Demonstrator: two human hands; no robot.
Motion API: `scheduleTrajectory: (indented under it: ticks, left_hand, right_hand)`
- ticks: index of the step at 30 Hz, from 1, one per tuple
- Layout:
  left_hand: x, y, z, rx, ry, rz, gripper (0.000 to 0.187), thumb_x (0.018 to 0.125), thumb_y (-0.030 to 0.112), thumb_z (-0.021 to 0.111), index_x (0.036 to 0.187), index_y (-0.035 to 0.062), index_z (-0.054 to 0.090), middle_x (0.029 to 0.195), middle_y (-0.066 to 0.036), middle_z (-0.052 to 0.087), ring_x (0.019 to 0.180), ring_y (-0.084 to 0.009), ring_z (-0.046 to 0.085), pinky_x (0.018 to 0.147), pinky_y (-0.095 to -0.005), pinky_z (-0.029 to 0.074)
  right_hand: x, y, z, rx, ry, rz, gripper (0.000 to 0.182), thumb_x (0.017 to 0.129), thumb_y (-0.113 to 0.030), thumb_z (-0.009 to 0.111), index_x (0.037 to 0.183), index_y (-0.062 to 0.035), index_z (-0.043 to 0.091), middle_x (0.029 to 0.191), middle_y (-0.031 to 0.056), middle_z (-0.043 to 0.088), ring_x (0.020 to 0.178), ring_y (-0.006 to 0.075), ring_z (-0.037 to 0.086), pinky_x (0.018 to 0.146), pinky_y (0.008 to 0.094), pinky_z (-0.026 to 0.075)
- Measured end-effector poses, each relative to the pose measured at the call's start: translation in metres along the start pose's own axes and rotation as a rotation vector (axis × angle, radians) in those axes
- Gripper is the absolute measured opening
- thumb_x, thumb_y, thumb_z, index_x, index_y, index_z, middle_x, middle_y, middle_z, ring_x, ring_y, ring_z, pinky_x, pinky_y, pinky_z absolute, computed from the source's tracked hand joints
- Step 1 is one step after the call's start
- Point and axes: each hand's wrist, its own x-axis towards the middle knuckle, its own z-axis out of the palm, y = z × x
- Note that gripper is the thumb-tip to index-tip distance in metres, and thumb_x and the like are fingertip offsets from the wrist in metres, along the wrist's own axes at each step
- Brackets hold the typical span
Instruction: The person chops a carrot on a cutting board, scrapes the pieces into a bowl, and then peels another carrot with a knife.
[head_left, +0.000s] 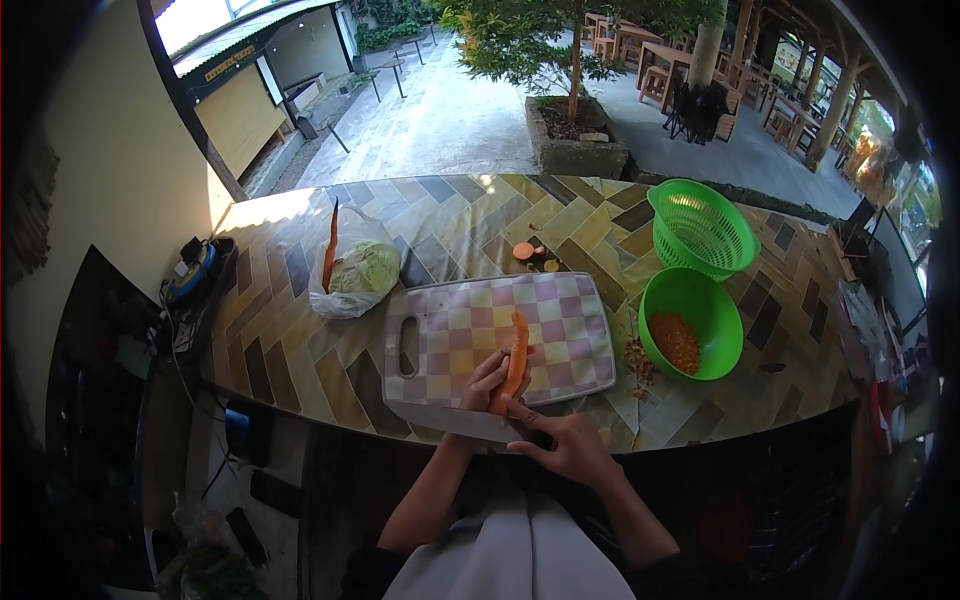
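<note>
My left hand (485, 382) is closed around a peeled orange carrot (517, 350), which points away from me over the checkered cutting board (455, 325). My right hand (572, 446) grips a broad-bladed kitchen knife (450, 420), its handle hidden in the palm. The blade reaches left across the near edge of the board, below the carrot's near end. One right finger lies along or close to that end; whether it touches cannot be made out. To the right, a green bowl (722, 345) holds finely chopped orange pieces (675, 342).
A green colander (700, 225) stands behind the bowl. Cabbage (362, 275) in a plastic bag and a thin dark orange carrot (331, 250) lie at left. Cut carrot ends (523, 251) sit behind the board. Peelings (638, 360) lie between board and bowl on the tiled-pattern table (300, 350).
</note>
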Motion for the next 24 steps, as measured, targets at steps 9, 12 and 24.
scheduleTrajectory:
  ticks: [9, 12, 24]
  left_hand:
    - [0.003, 0.001, -0.007, 0.104, -0.114, 0.018, 0.039, 0.105, 0.026, 0.043, 0.134, 0.0009, 0.051, 0.095, -0.003, 0.057, 0.073, -0.0053, 0.053, 0.065, -0.0181, 0.047]
    - [0.002, 0.001, -0.006, 0.107, -0.074, -0.005, 0.039, 0.105, 0.026, 0.043, 0.134, 0.001, 0.05, 0.094, -0.002, 0.057, 0.069, -0.005, 0.053, 0.064, -0.0175, 0.046]
    - [0.003, -0.002, -0.008, 0.125, -0.067, 0.031, 0.04, 0.105, 0.027, 0.042, 0.136, 0.0012, 0.05, 0.094, -0.003, 0.057, 0.072, -0.0057, 0.053, 0.064, -0.0179, 0.046]
  right_hand:
    - [0.004, 0.009, 0.008, 0.011, -0.002, 0.006, 0.059, 0.09, -0.053, 0.061, 0.144, -0.037, 0.046, 0.061, 0.016, 0.06, 0.057, 0.0349, 0.063, 0.06, 0.042, 0.051]
    - [0.003, 0.011, 0.011, 0.016, 0.012, -0.004, 0.059, 0.089, -0.055, 0.061, 0.144, -0.0379, 0.046, 0.06, 0.0169, 0.06, 0.058, 0.0354, 0.063, 0.061, 0.0427, 0.051]
    - [0.005, 0.007, 0.006, 0.062, -0.021, 0.006, 0.061, 0.089, -0.055, 0.061, 0.145, -0.0384, 0.044, 0.063, 0.0169, 0.062, 0.061, 0.0352, 0.065, 0.063, 0.0429, 0.052]
